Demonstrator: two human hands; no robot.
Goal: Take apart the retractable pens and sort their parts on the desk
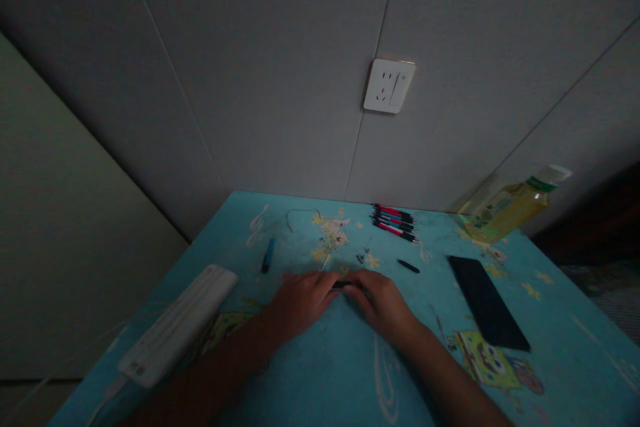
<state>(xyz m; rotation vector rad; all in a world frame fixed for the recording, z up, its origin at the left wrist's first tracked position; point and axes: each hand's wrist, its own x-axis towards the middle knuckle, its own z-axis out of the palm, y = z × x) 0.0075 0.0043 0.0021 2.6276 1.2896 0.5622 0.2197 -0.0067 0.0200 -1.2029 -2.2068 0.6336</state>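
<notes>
My left hand (306, 295) and my right hand (379, 295) meet over the middle of the blue patterned table. Between their pinched fingertips they hold a short dark pen part (342, 285), one end in each hand. A thin white stick (326, 261) rises just beyond my left fingers. Tiny dark pieces (361, 258) lie a little past my right hand. Right of them is a black pen part (409, 266). A blue and black pen piece (268, 256) rests to the left of my hands.
Several red, blue and black pens (395, 223) lie in a row near the wall. A white power strip (180, 323) sits at the left, a black flat slab (487, 302) at the right. A yellow bottle (515, 208) leans at the back right. A wall socket (389, 86) is above.
</notes>
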